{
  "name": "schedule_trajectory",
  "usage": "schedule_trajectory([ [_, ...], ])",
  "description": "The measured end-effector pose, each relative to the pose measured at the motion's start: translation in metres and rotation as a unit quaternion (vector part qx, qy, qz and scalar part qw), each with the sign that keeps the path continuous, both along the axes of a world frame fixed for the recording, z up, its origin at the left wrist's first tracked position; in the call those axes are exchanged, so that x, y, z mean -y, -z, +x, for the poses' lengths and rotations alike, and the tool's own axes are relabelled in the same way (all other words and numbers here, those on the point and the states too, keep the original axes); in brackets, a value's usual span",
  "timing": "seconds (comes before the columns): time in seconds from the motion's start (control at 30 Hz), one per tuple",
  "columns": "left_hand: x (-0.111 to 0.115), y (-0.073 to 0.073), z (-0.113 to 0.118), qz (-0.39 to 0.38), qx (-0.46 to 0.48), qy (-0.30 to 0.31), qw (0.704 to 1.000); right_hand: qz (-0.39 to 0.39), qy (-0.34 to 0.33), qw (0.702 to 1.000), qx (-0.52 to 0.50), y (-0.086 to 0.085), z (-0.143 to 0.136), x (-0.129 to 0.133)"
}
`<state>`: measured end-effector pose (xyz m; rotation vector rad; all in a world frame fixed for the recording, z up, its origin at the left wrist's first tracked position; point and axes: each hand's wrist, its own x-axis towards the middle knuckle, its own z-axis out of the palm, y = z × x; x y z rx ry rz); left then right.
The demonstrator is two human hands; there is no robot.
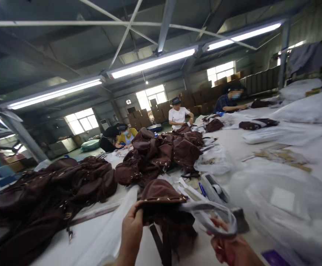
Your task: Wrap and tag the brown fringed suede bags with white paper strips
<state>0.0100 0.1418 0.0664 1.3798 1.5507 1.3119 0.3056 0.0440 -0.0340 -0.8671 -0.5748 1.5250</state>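
Observation:
My left hand (133, 225) is closed on the near edge of a dark brown bag (162, 192) with small gold-coloured metal fittings along its rim. The bag is held up over the table, its dark straps and lower part hanging down. To its right, my right hand (227, 242) is curled around a pale grey looped thing (231, 221), smeared by motion. Some fingers show through the loop. Its narrow end reaches the bag's right edge; whether they touch I cannot tell. Just beyond lie a blue pen (202, 189) and a clear plastic case (214, 187).
Brown bags are heaped on the left (88, 181) and in a pile (161, 151) ahead. Clear plastic bags (285, 195) and tan strips (282, 155) cover the right side of the white table (233, 147). Several people sit at the far side; one wears a white shirt (177, 115).

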Motion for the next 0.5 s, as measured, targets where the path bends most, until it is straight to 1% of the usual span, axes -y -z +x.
schedule_trajectory([
  [0.03, 0.019, 0.018, 0.000, -0.009, -0.068, 0.021, 0.997, 0.002, 0.015, 0.999, -0.030, -0.002, -0.002, 0.016],
  [0.07, 0.037, 0.033, 0.001, -0.014, -0.142, 0.045, 0.989, -0.007, 0.023, 0.999, -0.048, -0.003, -0.003, 0.033],
  [0.1, 0.054, 0.045, 0.002, -0.018, -0.218, 0.073, 0.973, -0.027, 0.022, 0.998, -0.050, -0.003, -0.003, 0.050],
  [0.13, 0.070, 0.053, 0.004, -0.022, -0.292, 0.098, 0.951, -0.053, 0.021, 0.997, -0.047, -0.001, -0.003, 0.066],
  [0.17, 0.085, 0.058, 0.006, -0.029, -0.362, 0.114, 0.925, -0.076, 0.021, 0.996, -0.042, 0.002, -0.002, 0.080],
  [0.2, 0.097, 0.058, 0.010, -0.040, -0.427, 0.120, 0.896, -0.093, 0.020, 0.995, -0.036, 0.006, 0.000, 0.092],
  [0.23, 0.108, 0.056, 0.016, -0.048, -0.483, 0.116, 0.867, -0.101, 0.019, 0.994, -0.025, 0.010, 0.001, 0.101],
  [0.3, 0.123, 0.046, 0.031, -0.035, -0.562, 0.088, 0.822, -0.097, 0.021, 0.995, 0.012, 0.018, 0.002, 0.113],
  [0.33, 0.128, 0.040, 0.040, -0.012, -0.583, 0.075, 0.809, -0.091, 0.030, 0.995, 0.035, 0.021, 0.002, 0.116],
  [0.4, 0.131, 0.032, 0.061, 0.045, -0.599, 0.074, 0.796, -0.086, 0.052, 0.993, 0.065, 0.024, 0.001, 0.120],
  [0.43, 0.130, 0.030, 0.071, 0.067, -0.598, 0.087, 0.794, -0.086, 0.065, 0.992, 0.066, 0.025, 0.001, 0.121],
  [0.5, 0.127, 0.030, 0.091, 0.090, -0.598, 0.124, 0.787, -0.084, 0.068, 0.993, 0.053, 0.022, 0.004, 0.122],
])
